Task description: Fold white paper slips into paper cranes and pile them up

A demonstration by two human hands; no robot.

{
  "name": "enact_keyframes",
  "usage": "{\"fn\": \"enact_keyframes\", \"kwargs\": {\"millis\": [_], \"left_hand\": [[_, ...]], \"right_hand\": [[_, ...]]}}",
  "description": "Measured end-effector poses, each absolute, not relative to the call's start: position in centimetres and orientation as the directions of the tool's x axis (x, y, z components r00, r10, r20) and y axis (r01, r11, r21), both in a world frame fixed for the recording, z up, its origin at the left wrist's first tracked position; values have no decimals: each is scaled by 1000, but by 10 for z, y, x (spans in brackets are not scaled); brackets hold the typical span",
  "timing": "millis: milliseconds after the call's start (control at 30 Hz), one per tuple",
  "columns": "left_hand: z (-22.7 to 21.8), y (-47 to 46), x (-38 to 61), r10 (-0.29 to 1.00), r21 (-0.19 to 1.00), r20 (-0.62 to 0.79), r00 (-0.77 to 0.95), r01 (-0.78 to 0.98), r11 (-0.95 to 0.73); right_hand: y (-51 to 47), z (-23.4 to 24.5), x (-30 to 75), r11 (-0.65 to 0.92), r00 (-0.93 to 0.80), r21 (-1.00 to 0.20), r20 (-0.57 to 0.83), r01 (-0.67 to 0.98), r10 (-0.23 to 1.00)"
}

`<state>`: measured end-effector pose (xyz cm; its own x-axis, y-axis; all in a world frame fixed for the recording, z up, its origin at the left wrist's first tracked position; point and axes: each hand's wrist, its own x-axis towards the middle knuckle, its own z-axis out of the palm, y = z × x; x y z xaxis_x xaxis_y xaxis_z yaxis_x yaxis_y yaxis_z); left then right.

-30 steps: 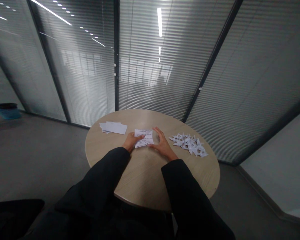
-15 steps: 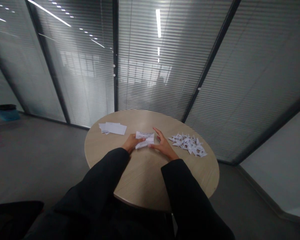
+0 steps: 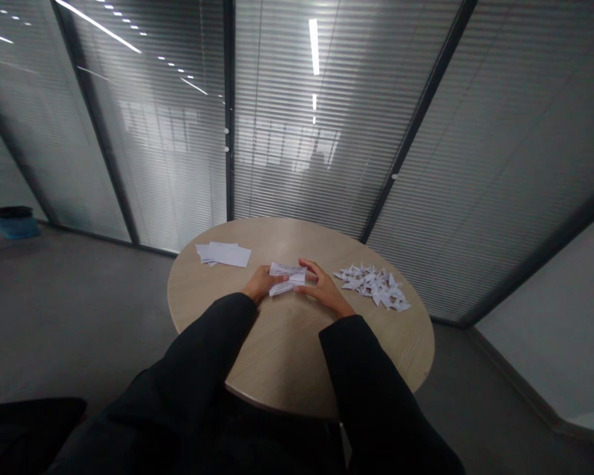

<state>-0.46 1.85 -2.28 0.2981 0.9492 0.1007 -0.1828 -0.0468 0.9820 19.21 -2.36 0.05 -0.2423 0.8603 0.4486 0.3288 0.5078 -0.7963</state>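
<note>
A creased sheet of white paper (image 3: 280, 270) with printed lines is held up over the table, its edges bent. My left hand (image 3: 260, 284) is closed on its left side, the thumb lying across the front. At the right edge, my right hand (image 3: 324, 287) curves around the paper with thumb and fingers apart. Its thumb is by the lower right corner and its fingertips are at the upper right; whether they press on the paper is hard to see.
Several flat white paper slips (image 3: 230, 254) lie at the left of the round wooden table (image 3: 287, 356). A pile of folded white paper pieces (image 3: 373, 285) with pointed ends covers part of the right side. Glass panels with blinds (image 3: 307, 165) stand behind the table.
The fingers of my right hand have drawn in toward the paper's upper right edge. My left hand keeps its hold, and the paper has tilted slightly.
</note>
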Motion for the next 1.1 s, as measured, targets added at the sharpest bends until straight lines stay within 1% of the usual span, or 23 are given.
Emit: {"fn": "enact_keyframes", "kwargs": {"millis": [333, 500, 800, 1100], "left_hand": [[-27, 23, -5, 944, 983, 120, 306, -172, -69], [-28, 24, -5, 939, 986, 131, 319, -144, -88], [-17, 13, -5, 907, 986, 119, 403, -157, -60], [-15, 9, -1, 887, 980, 103, 450, -198, -13]], "right_hand": [[-25, 4, 192, 491, -199, -813, 449, 314, 871], [-26, 6, 192, 455, -152, -838, 429, 302, 891], [-26, 6, 192, 420, -68, -837, 425, 350, 903], [-27, 8, 191, 431, -25, -802, 463, 413, 886]]}}
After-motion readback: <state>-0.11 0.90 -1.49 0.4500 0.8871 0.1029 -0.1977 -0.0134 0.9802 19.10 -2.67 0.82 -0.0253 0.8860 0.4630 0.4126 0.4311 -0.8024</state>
